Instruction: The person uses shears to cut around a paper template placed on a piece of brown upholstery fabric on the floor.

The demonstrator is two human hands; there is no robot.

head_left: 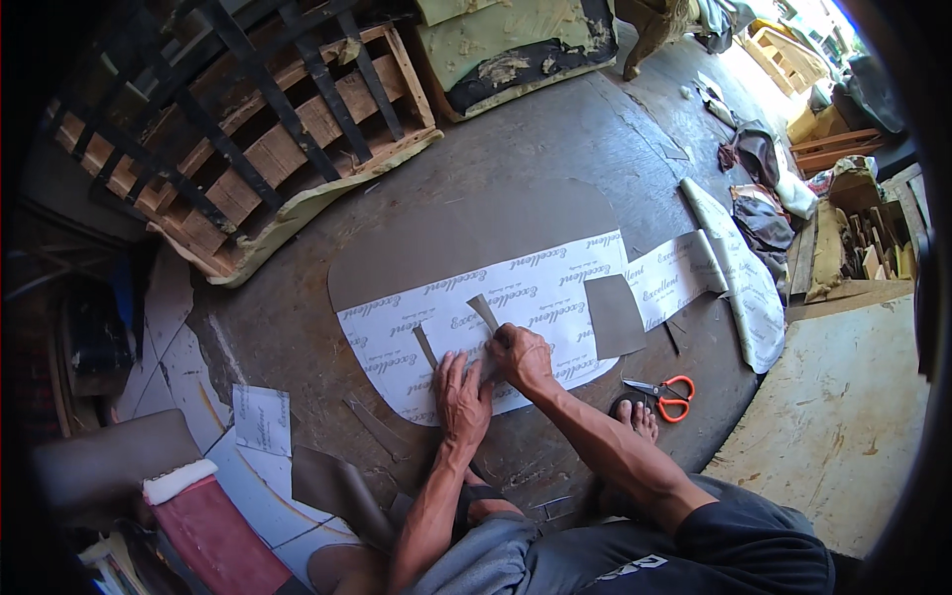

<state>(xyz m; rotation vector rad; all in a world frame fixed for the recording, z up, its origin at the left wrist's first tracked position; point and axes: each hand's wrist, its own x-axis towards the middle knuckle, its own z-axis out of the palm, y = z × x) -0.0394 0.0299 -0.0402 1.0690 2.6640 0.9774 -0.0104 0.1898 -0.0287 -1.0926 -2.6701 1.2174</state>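
Observation:
My right hand (pixel 524 355) is closed on a narrow grey strip (pixel 481 307) over the printed white backing (pixel 545 317) of a large grey-brown material piece (pixel 456 228) lying on the floor. My left hand (pixel 463 397) rests with fingers apart on that backing, just left of my right hand, touching the material near the strip's lower end. Another thin grey strip (pixel 422 342) lies left of my fingers. A grey rectangle (pixel 615 315) lies at the right edge of the backing. Orange-handled scissors (pixel 674 400) lie on the floor beside my bare foot (pixel 635 418).
Slatted wooden furniture frame (pixel 312 109) and padded piece (pixel 521 74) stand behind. More backed material (pixel 754 322) lies right, beside scraps (pixel 754 159), wood (pixel 873 238) and a pale board (pixel 813 416). A red padded piece (pixel 218 526), offcuts (pixel 260 421) and tiles (pixel 178 367) are at left.

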